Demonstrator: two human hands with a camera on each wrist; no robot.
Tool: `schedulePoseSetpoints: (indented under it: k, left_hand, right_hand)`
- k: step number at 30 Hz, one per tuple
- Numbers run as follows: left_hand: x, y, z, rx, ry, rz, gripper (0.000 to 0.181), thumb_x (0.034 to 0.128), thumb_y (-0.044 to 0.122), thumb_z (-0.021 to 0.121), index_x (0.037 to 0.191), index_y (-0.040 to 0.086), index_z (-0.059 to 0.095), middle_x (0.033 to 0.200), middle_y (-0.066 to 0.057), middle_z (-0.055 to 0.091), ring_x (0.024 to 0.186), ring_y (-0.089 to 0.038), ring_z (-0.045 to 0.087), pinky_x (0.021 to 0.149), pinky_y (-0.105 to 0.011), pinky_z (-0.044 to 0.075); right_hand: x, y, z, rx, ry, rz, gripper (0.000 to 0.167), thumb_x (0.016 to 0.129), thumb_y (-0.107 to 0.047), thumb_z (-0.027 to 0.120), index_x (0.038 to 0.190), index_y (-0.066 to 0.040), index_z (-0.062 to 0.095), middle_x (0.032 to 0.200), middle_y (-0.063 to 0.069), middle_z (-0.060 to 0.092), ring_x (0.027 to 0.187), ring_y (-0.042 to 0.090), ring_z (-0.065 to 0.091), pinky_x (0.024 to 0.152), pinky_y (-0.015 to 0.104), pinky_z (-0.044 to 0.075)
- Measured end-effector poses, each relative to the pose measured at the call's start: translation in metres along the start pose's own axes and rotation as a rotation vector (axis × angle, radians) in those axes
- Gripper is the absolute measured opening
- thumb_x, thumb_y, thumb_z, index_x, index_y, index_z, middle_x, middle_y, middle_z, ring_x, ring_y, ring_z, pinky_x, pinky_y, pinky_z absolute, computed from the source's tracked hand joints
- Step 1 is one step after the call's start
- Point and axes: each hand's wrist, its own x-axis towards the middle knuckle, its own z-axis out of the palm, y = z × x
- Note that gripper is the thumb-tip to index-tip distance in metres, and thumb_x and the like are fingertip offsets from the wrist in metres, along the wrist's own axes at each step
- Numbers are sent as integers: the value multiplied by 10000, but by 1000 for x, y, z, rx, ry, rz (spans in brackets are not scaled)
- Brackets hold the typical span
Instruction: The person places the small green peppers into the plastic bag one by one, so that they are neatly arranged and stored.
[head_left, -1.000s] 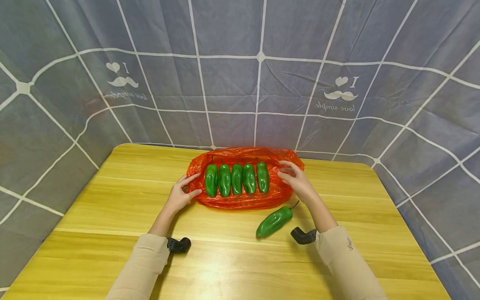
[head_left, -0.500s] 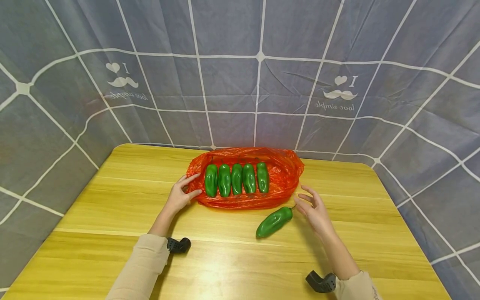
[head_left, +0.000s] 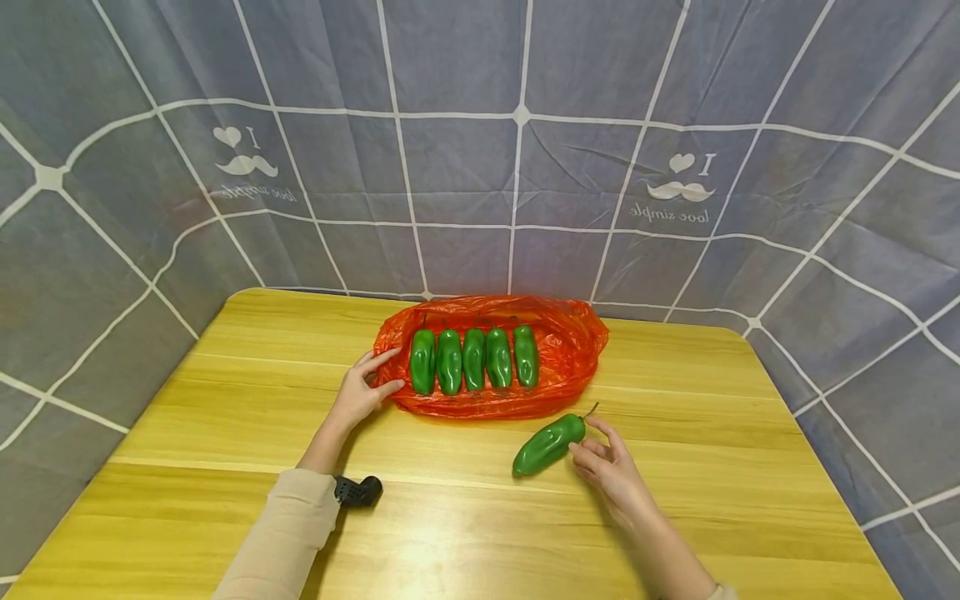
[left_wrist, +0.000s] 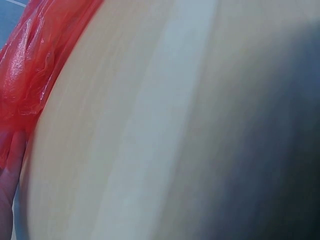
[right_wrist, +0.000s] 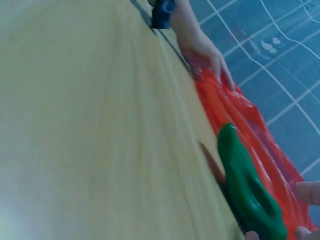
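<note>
A red plastic bag (head_left: pixel 566 379) lies spread near the back of the table, with several green peppers (head_left: pixel 474 358) in a row on it. At the bag's left end my left hand (head_left: pixel 358 393) holds its edge, thumb and fingers curved around the film. One more green pepper (head_left: pixel 547 446) lies on the wood in front of the bag, its stem toward the right. Beside that stem end is my right hand (head_left: pixel 611 475), thumb and fingers spread to either side of it. In the right wrist view, fingertips (right_wrist: pixel 306 192) frame this pepper's near end; whether they touch is unclear.
The light wooden table (head_left: pixel 450 533) runs back to a grey-blue cloth backdrop (head_left: pixel 465 167) with white grid lines. A black wrist-worn device (head_left: pixel 358 492) sits by the left sleeve.
My right hand has left the bag's right side and come toward me, down to the stem end of the loose pepper. My left hand, the bag and the peppers have stayed put.
</note>
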Motion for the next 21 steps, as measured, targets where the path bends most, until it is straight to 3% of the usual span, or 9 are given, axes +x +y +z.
schedulePoseSetpoints:
  k: [2,3,6,9,10,14,17,19,21]
  left_hand:
    - [0,0,0,-7,1,-1,536,783,87,709,1284,38,524,1390,-299,302,1290,-403,270,1032,-475,279]
    - [0,1,0,-7,0,-4,535,783,85,709,1283,40,526,1387,-297,308,1265,-402,319,1010,-462,322]
    - [-2,7,-1,-6,-1,-15,531,785,70,706,1282,32,524,1378,-299,316,1109,-401,487,811,-305,480]
    - [-6,20,-2,-15,-3,-15,523,785,34,693,1276,-6,516,1361,-325,315,960,-419,553,582,-173,465]
    - [-7,25,-2,-18,-4,-13,521,785,20,687,1273,-22,511,1355,-336,314,938,-437,558,566,-166,456]
    - [-12,38,-3,-12,-5,-9,515,785,-6,672,1268,-53,499,1347,-345,322,1166,-446,411,836,-318,463]
    - [-13,40,-3,-13,-2,-2,510,781,-19,667,1260,-69,497,1349,-351,323,1273,-448,276,1020,-496,294]
    - [-13,40,-3,-16,0,4,508,779,-27,665,1255,-78,496,1350,-360,316,1289,-458,241,1048,-536,220]
    - [-13,39,-3,-16,3,5,506,778,-23,668,1253,-73,502,1353,-361,308,1288,-461,242,1049,-540,218]
  right_hand:
    - [-2,3,4,-35,6,-4,587,872,-84,588,1380,-88,294,1169,167,338,952,178,475,842,306,453]
    - [-3,4,5,-57,8,-7,587,870,-104,598,1378,-101,304,1208,184,321,983,198,457,843,313,448]
    - [-3,5,9,-120,16,-26,600,863,-156,621,1381,-119,321,1284,221,297,1009,243,452,818,319,443]
    - [-2,5,12,-158,17,-40,599,858,-175,629,1378,-119,335,1277,231,333,923,219,513,768,298,435]
    - [-1,5,13,-168,18,-46,598,857,-175,631,1376,-116,340,1278,240,351,888,207,532,750,289,430]
    - [4,6,18,-223,39,-68,583,847,-191,649,1357,-122,375,1308,263,385,838,162,560,712,259,419]
    - [8,8,21,-265,59,-104,576,837,-189,663,1342,-115,398,1304,247,402,792,148,541,663,232,421]
    - [10,9,24,-286,71,-131,567,831,-174,670,1330,-102,411,1263,214,417,756,144,502,616,214,405]
    - [11,10,25,-312,78,-151,569,827,-159,673,1326,-87,410,1229,188,393,767,158,442,598,218,381]
